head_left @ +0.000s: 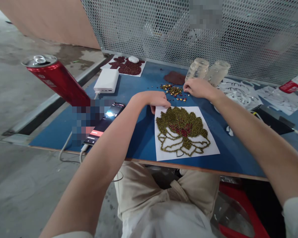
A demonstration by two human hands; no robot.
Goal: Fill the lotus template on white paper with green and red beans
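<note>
A white sheet (208,150) with a lotus picture made of green and red beans (182,127) lies on the blue table (139,138). My left hand (152,99) rests curled at the sheet's top left corner, fingers bent onto the paper edge. My right hand (197,88) is further back, fingers closed down on a small pile of loose mixed beans (174,91). What the fingertips pinch is hidden.
Two clear jars (208,70) lie behind the right hand. A red can (56,77), a white power bank (106,81) and a phone (105,123) with cables stand at left. Another red-bean picture (127,66) sits at the back; paper cut-outs (240,94) at right. A perforated metal screen (238,36) backs the table.
</note>
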